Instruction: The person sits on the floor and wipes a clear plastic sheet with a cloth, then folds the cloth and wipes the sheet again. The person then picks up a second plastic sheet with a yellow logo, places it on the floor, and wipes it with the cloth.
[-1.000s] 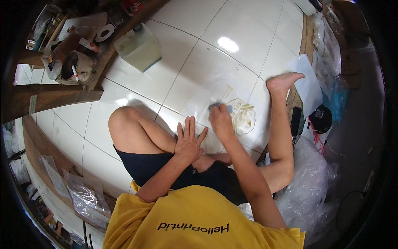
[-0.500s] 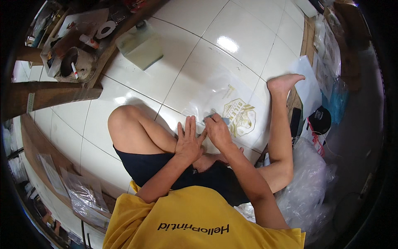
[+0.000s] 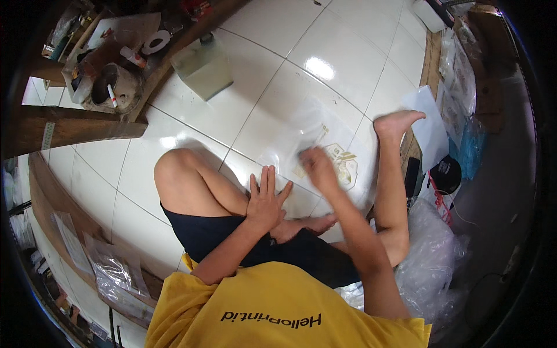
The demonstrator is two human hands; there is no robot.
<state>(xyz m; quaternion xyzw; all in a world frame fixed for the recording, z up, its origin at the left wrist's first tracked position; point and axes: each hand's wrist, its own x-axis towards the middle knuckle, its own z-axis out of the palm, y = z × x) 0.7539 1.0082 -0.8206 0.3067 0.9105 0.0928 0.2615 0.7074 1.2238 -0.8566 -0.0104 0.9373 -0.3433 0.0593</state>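
Note:
A clear plastic bag (image 3: 346, 165) with a gold printed emblem lies flat on the white tiled floor between my legs. My left hand (image 3: 266, 200) is spread flat with its fingers straight, pressed down at the bag's near left edge. Above the bag, my right hand (image 3: 319, 167) is closed and slightly smeared by motion. A small grey piece (image 3: 304, 153), cloth-like, pokes out from its fingers at the left side of the emblem, and the hand covers part of the print.
A squarish translucent jug (image 3: 203, 72) of yellowish liquid stands on the floor ahead. Far left, a wooden bench (image 3: 69, 130) carries tape rolls and a cigarette. Crumpled clear plastic (image 3: 426, 255) is heaped at right, near a black cap (image 3: 445, 174) and a white sheet (image 3: 428, 119).
My right hand has moved right and away from me across the bag, with the grey piece in it. My left hand stays at the bag's edge, now apart from the right.

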